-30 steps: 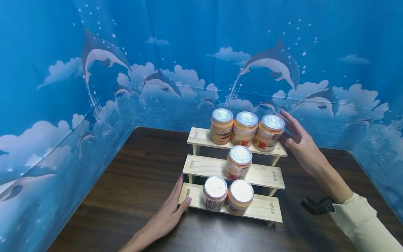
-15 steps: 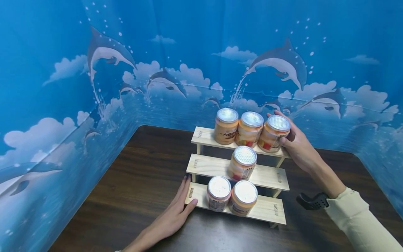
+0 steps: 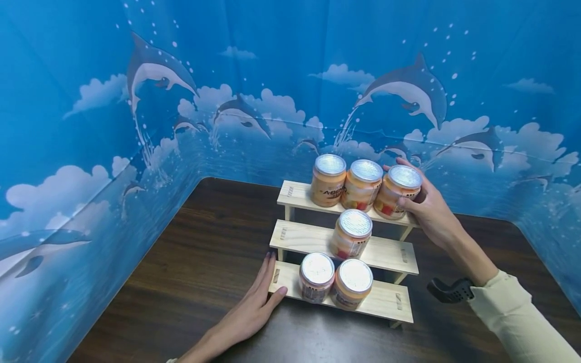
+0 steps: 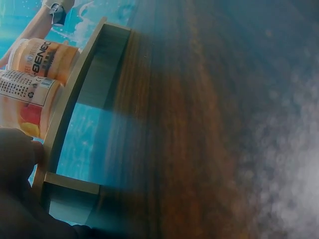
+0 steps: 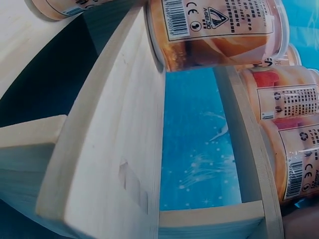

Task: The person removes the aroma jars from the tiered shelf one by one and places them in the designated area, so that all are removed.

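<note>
Got my right grip point(image 3: 431, 209) pinching the rightmost jar point(image 3: 389, 195) in frame; left grip point(image 3: 250, 308), bottom centre, rests straight-fingered against the rack point(image 3: 388, 253).

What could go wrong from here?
The right hand grips the rightmost top-tier jar, close beside its left neighbour; moving it might knock that one. The left hand touches the wooden rack at its bottom tier's left end; a push there could shift it and unsettle the jars.

Right hand point(image 3: 433, 212) moved in from beside rightmost top-row jar point(image 3: 391, 194), now gripping it, far-side contact seemingly hidden
</note>
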